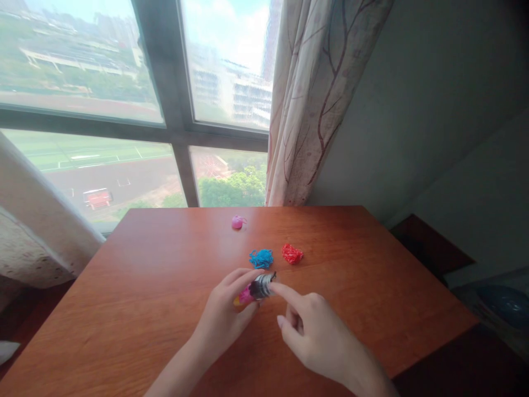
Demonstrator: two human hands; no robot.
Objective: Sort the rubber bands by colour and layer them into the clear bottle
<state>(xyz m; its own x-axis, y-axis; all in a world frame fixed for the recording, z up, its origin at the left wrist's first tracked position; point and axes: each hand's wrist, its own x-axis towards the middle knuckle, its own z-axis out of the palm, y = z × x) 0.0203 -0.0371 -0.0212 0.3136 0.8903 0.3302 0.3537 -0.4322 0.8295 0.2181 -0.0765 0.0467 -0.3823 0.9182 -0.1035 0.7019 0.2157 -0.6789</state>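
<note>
My left hand (225, 309) is wrapped around a small container (261, 286), pink and yellow at one end, with a black part and a clear ribbed end facing right. It is held tilted above the table, and the fingers cover part of it. My right hand (318, 331) holds nothing. Its index finger reaches out to the container's right end; whether the tip is inside or only touching, I cannot tell. The thumb stands apart and the other fingers are curled. Just beyond lie a tangle of blue string (261, 258) and a bunch of red string (292, 254).
A small pink object (237, 222) with a thin loop lies near the far edge of the brown wooden table (144, 309). Behind the table are a window (227, 127) and a patterned curtain (318, 99). Dark furniture stands at the right.
</note>
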